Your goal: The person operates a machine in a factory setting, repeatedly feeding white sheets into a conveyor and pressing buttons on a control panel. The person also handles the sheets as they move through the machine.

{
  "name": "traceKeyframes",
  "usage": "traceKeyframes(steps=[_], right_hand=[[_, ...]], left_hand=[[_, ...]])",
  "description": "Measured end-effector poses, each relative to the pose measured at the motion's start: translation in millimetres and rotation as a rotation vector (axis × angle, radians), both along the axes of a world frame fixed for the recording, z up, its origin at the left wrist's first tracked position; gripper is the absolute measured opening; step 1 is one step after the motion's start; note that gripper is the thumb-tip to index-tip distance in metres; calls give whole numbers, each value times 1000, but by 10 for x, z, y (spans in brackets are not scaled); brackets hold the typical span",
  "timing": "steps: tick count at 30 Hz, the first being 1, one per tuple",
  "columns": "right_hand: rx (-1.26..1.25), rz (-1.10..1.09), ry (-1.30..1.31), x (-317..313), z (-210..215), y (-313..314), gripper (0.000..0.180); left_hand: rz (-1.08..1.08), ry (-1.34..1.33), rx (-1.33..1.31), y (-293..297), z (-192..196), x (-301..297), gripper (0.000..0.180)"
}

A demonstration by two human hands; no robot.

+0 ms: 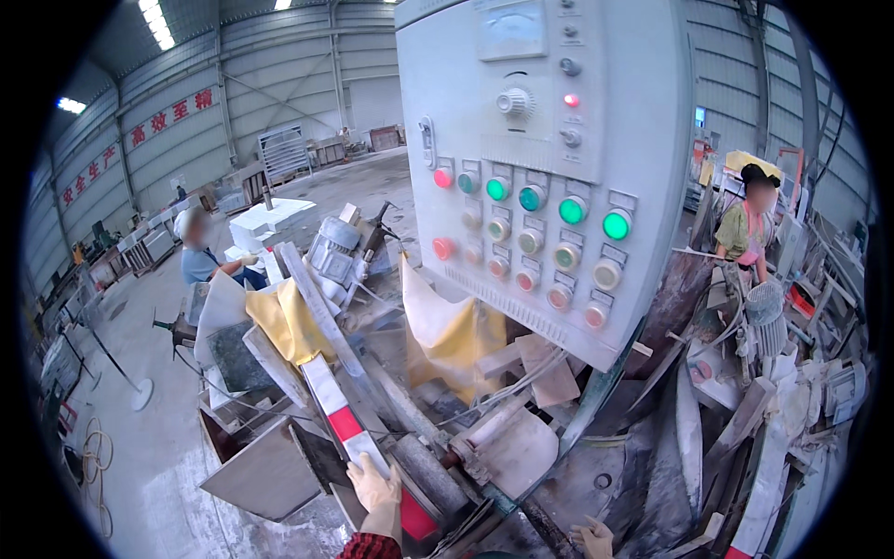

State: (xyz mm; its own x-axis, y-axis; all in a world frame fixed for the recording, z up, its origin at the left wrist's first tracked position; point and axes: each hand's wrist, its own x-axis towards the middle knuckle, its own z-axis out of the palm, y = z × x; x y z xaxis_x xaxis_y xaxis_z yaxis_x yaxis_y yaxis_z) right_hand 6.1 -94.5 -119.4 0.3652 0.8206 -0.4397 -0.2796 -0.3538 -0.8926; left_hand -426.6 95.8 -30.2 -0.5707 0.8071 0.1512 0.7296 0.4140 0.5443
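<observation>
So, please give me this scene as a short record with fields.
Place: large workshop hall
Left hand: gloved, resting on a red-and-white striped bar
Right hand: gloved, low on the dusty machine, holding nothing visible
Ahead: grey control panel with green, red and pale push buttons
Others: two people working, one on each side

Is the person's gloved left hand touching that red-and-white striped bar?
Touching. The head view shows the gloved left hand lying flat on the red-and-white striped bar, its fingers overlapping the white band with no gap visible.
</observation>
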Motion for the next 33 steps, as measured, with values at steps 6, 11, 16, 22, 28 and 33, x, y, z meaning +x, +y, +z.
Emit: traceKeyframes(steps=[6,11,16,22,28,33], right_hand=[[121,222,-1,60,-900,113,41],[134,307,142,-107,-497,191,47],[31,275,269,-72,-20,230,49],[84,91,409,-186,1377,185,62],[497,-485,93,544,1098,-243,70],[351,-1225,-253,1668,675,-1082,87]], left_hand=[[-138,-139,-90,-535,12,227,83],[-251,-93,-70,-920,-305,124,90],[-362,-503,-40,-895,127,912,81],[-1232,-265,-123,-918,667,2491,91],[-1750,-352,-189,-1122,696,3352,82],[-1659,-371,-859,-1145,589,3410,69]])
